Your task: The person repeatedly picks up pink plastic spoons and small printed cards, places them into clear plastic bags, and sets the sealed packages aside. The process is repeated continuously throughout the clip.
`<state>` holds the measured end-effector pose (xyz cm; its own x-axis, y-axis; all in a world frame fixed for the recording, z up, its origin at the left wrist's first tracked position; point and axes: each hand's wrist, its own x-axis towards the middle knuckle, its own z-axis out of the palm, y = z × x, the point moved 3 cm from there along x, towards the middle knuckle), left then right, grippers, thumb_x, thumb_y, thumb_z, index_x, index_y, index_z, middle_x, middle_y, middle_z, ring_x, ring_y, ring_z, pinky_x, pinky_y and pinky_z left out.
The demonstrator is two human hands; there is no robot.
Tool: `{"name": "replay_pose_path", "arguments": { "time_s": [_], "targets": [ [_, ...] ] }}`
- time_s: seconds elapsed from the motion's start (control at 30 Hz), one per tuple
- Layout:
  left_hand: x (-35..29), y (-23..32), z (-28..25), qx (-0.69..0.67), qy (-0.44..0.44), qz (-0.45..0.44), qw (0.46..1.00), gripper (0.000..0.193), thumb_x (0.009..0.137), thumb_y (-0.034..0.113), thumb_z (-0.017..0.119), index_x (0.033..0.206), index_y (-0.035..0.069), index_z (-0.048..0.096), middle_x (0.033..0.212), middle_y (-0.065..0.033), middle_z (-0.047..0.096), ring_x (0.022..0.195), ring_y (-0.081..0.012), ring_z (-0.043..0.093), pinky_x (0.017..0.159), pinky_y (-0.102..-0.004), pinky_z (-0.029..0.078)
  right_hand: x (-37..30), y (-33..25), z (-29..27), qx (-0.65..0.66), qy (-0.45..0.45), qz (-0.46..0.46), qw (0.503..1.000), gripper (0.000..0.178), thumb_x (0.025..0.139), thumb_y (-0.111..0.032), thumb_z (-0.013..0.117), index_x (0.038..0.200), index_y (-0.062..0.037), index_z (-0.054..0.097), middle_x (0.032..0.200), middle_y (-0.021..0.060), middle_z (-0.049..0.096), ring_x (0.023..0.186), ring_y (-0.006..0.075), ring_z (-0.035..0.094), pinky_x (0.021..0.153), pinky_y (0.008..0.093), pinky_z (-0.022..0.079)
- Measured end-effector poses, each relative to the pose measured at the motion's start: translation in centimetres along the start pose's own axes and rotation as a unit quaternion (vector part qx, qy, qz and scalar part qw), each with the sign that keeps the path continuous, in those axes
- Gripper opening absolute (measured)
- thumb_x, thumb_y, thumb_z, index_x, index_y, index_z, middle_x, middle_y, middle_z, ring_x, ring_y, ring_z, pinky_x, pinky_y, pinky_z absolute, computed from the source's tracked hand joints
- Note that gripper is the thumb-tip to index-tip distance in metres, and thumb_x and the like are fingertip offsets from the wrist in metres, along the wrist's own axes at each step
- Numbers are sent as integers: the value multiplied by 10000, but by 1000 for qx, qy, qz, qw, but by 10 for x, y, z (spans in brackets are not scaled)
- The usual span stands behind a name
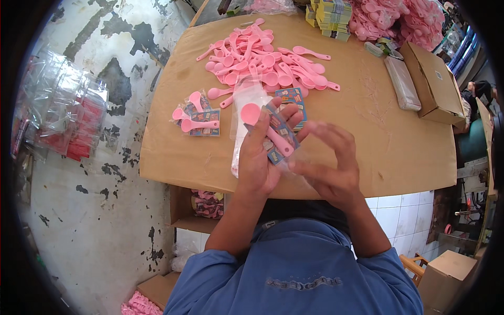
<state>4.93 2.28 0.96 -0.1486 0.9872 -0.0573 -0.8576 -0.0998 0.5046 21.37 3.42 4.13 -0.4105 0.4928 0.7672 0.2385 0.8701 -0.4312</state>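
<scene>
My left hand (257, 163) is closed around a small clear plastic bag, thumb on top, over the table's near side. In the bag lie a pink measuring spoon (279, 140) and a blue printed card (274, 156). The spoon's bowl points up and left. My right hand (333, 163) is at the bag's lower right end, fingers bent and apart, the thumb beside the clear plastic. Beyond the left hand a stack of blue printed cards (297, 101) is partly hidden by the fingers. Flat clear bags (242, 100) lie under and behind the left wrist.
A big heap of pink spoons (252, 58) spreads over the far table (404, 163). Bagged spoons with cards (202, 124) lie to the left. Yellow card bundles (333, 18), bulging bags of pink spoons (378, 21) and a cardboard box (433, 84) stand toward the far right.
</scene>
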Motion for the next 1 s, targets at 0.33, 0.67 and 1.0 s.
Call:
{"name": "replay_pose_path", "arguments": {
  "time_s": [0.33, 0.67, 1.0],
  "targets": [
    [-4, -1, 5, -47, -52, -96, 993, 531, 1085, 299, 501, 1516, 9, 389, 1487, -190, 515, 1405, -308, 492, 1132, -493, 455, 17, 17, -18, 29, -65, 35, 997, 310, 812, -96, 740, 1091, -221, 791, 1470, 147, 569, 1368, 393, 490, 1116, 509, 393],
    [-15, -7, 3, 56, -42, -91, 993, 577, 1076, 357, 519, 1536, 44, 365, 1457, -164, 546, 1317, -255, 562, 1085, -400, 469, 14, 25, -26, 262, -95, 131, 951, 349, 839, -59, 741, 1187, -79, 732, 1169, 143, 733, 1080, 254, 673, 943, 381, 513],
    [-23, -9, 8, 315, -82, -80, 942, 463, 1021, 150, 631, 1427, -35, 506, 1205, -149, 703, 961, -161, 719, 754, -298, 617, -15, 25, -9, 277, -63, 380, 880, 629, 909, -103, 767, 1448, -53, 446, 834, 52, 694, 768, 93, 642, 693, 261, 495]
  ]
}}
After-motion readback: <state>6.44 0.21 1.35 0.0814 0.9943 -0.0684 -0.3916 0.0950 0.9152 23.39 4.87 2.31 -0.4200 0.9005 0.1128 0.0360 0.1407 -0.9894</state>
